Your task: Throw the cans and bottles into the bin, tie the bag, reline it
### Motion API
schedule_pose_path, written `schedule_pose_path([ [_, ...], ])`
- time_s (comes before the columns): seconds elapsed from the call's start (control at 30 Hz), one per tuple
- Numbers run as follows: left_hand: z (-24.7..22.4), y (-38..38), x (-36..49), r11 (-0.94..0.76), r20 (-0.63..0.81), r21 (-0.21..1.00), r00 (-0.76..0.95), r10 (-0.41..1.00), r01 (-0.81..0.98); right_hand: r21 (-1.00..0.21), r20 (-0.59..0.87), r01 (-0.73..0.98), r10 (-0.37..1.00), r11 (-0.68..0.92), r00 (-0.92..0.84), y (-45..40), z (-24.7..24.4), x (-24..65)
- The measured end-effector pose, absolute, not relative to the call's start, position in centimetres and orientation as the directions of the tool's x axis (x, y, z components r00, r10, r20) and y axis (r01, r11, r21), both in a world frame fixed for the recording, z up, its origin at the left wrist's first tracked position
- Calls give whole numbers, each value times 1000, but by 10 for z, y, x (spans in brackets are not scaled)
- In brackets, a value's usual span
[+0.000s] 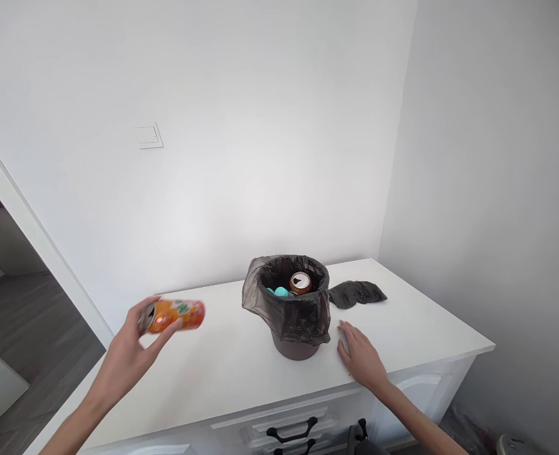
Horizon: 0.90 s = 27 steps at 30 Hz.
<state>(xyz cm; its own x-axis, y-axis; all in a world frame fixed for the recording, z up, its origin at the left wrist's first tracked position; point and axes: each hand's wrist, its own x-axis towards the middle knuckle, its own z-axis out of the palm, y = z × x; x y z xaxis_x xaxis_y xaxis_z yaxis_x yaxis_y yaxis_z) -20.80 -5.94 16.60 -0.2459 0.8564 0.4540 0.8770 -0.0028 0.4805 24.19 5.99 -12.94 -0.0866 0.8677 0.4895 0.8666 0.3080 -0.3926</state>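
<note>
An orange drink can [179, 315] lies sideways in the grip of my left hand [134, 344], lifted over the left part of the white cabinet top, its opened end toward the wrist. My right hand [360, 355] rests on the surface with its fingers stretched out, just right of a dark trash bin [295, 349]. A black plastic bag [302, 321] lines that bin and folds over its rim. Inside it show another opened can [300, 282] standing upright and turquoise round items [281, 291]; what lies deeper is hidden.
A folded black plastic bag [357, 293] lies behind my right hand. The white cabinet top [222, 373] meets the wall at the back, and its front has black drawer handles [292, 431]. A light switch [150, 136] is on the wall. A doorway opens at the far left.
</note>
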Motion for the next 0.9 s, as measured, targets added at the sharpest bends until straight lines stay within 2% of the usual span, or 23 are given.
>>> schedule_pose_path([
  [0.1, 218, -39, -128, -278, 621, 440, -67, 781, 854, -411, 491, 857, 868, 312, -81, 61, -130, 242],
  [0.2, 240, -1, -68, -458, 641, 306, 175, 747, 835, -420, 491, 851, 867, 316, -80, 61, -127, 242],
  [0.3, 233, 45, -36, -537, 500, 194, 388, 774, 821, -420, 488, 853, 869, 311, -77, 62, -123, 242],
  [0.4, 215, 80, -25, -553, 318, 209, 478, 819, 807, -419, 489, 853, 869, 311, -77, 63, -119, 242],
  [0.47, 204, 89, -25, -547, 289, 265, 476, 831, 794, -421, 490, 852, 868, 311, -76, 63, -118, 242],
  [0.6, 187, 84, -40, -464, 371, 383, 327, 869, 799, -451, 482, 833, 873, 321, -75, 63, -120, 242],
  [0.67, 180, 77, -50, -376, 339, 479, 228, 913, 793, -502, 468, 799, 881, 330, -70, 64, -120, 244],
  [0.73, 172, 72, -59, -276, 254, 578, 152, 955, 768, -605, 425, 724, 903, 332, -58, 66, -112, 249],
  [0.8, 166, 68, -62, -209, 181, 637, 119, 976, 742, -771, 323, 567, 945, 291, -47, 67, -94, 254],
  [0.9, 163, 62, -55, -161, 149, 653, 83, 985, 740, -983, 93, 152, 992, 105, -82, 63, -45, 257],
])
